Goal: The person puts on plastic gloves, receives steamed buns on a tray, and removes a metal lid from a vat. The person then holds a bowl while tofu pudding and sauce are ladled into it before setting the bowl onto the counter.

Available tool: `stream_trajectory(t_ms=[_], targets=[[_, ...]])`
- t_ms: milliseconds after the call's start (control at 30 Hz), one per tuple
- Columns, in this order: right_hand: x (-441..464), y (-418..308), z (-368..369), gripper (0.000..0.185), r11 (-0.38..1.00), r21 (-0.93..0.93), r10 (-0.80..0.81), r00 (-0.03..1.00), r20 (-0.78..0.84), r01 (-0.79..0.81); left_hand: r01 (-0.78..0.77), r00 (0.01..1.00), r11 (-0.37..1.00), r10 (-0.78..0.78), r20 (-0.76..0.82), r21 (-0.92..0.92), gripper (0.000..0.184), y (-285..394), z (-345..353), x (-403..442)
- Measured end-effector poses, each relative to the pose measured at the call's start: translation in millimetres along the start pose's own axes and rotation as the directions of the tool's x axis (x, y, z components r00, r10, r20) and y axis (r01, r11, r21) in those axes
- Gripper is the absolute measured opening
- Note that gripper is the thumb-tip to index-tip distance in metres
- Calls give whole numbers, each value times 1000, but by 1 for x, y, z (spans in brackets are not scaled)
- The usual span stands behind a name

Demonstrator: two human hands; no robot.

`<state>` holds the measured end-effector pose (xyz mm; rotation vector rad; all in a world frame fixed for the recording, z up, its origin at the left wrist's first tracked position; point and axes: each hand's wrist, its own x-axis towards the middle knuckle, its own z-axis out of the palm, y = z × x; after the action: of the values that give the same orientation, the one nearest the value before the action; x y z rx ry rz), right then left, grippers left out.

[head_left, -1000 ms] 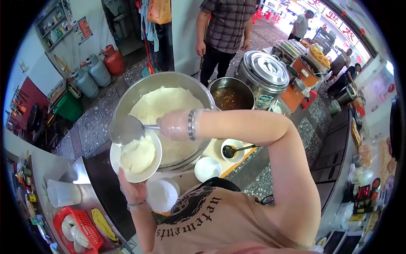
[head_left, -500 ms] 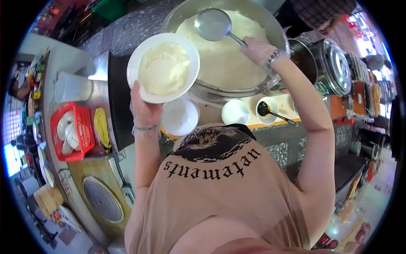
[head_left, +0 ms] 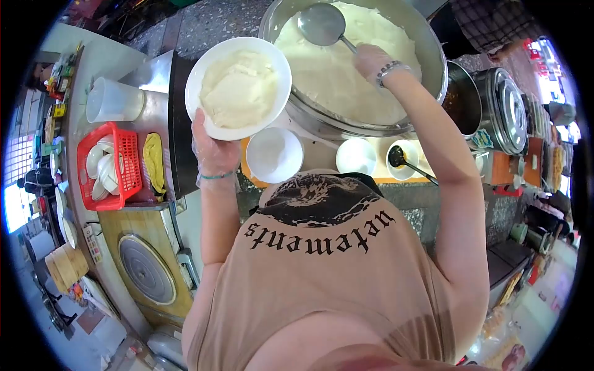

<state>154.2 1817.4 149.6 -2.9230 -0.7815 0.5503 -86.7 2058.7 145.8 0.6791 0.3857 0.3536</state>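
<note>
My left hand (head_left: 216,148), in a clear plastic glove, grips the lower rim of a white bowl (head_left: 281,93). The bowl is filled with soft, pale curd (head_left: 241,93) that looks like tofu pudding, lying in uneven slabs. In my gloved right hand (head_left: 371,63) is the handle of a wide, shallow metal ladle (head_left: 321,25). Its round head is over a large metal pot (head_left: 438,68), which holds more of the same curd (head_left: 352,80). The bowl is raised beside the pot's left side. Plastic and fingers partly hide my grip on the handle.
White bowls (head_left: 275,154) (head_left: 356,157) stand on the counter below the pot, near a bowl of dark sauce (head_left: 396,170) with a black spoon (head_left: 413,168). A lidded steel pot (head_left: 504,111) is at right. At left are a red basket (head_left: 131,167) of dishes and a yellow cloth (head_left: 153,162).
The curd in the bowl now looks fuller and lumpier, with a slab on top. The camera view has shifted, so pot and counter appear further right. Both hands keep their holds.
</note>
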Motion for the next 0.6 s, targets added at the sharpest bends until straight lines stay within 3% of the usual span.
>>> stream_trajectory(t_ms=[133,200,300,433,500,533,600], targets=[[7,-13,-2,28,1000,-28,14,997,71,-12,24,999,1000,-24,-41,-3,53,0,0,-2],[15,-14,8,29,974,-183,-115,989,94,131,16,999,1000,-16,-28,-8,53,-4,-3,-2],[17,-24,13,29,952,-254,-139,982,129,168,2,1000,1000,-1,-23,3,54,-3,3,-6],[21,-28,30,25,969,-158,-194,981,6,192,6,999,1000,-5,-49,22,55,-2,7,-9],[25,-31,32,26,850,-316,-350,901,258,421,8,999,1000,-6,-52,21,56,-4,6,-8],[25,-31,32,26,851,-316,-348,902,257,419,1,1000,1000,-1,-30,-11,54,-4,-1,-6],[11,-42,15,29,950,-81,-248,889,384,300,-9,1000,999,9,-3,-43,52,-3,-5,-5]])
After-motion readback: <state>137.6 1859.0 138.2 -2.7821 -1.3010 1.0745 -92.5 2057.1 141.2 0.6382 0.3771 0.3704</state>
